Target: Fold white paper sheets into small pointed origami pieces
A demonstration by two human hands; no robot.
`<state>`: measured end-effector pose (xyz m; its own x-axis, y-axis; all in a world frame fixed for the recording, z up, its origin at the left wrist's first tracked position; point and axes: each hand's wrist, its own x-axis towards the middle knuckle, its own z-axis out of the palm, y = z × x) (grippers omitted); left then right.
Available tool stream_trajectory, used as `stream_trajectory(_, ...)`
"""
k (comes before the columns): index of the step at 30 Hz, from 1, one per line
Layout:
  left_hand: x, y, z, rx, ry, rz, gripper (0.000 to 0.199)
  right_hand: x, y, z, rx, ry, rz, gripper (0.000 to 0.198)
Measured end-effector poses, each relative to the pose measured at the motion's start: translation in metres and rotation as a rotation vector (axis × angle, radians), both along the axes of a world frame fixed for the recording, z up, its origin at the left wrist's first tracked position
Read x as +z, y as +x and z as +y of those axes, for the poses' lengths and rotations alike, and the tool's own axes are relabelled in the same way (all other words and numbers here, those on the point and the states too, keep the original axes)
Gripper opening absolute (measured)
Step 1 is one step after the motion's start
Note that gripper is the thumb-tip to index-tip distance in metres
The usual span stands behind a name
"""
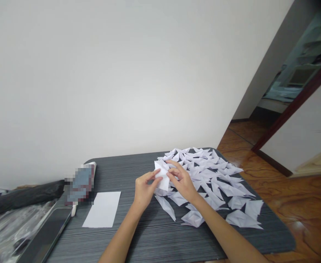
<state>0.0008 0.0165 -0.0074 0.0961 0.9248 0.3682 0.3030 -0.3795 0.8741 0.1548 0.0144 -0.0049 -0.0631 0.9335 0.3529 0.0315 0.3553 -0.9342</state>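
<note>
Between my two hands I hold a partly folded sheet of white paper [162,179] above the dark table. My left hand [146,186] pinches its left side between thumb and fingers. On the right side, my right hand [180,179] grips the paper with thumb and fingertips. Behind and to the right lies a spread of folded white paper boats [208,168], pointed at their ends and overlapping one another. Flat on the table to the left is a stack or sheet of plain white paper [102,210]; how many sheets, I cannot tell.
The dark wood-grain table [130,164] stands against a white wall [122,80]. At its left are a blurred-out packet [80,184], a dark glass-topped object [46,233], a black roll [23,197] and clear plastic wrapping [9,233]. A doorway opens at right over wooden floor [300,204].
</note>
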Motion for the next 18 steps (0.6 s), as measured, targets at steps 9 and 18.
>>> stream_trajectory(9, 0.009, -0.002, -0.005, 0.081, 0.164, 0.171, 0.013, 0.004, 0.004, -0.003, 0.024, 0.130, -0.210, 0.048)
stream_trajectory(18, 0.007, -0.001, -0.001, 0.187, 0.426, 0.233, 0.008, 0.003, 0.001, -0.004, 0.042, 0.147, -0.215, 0.040)
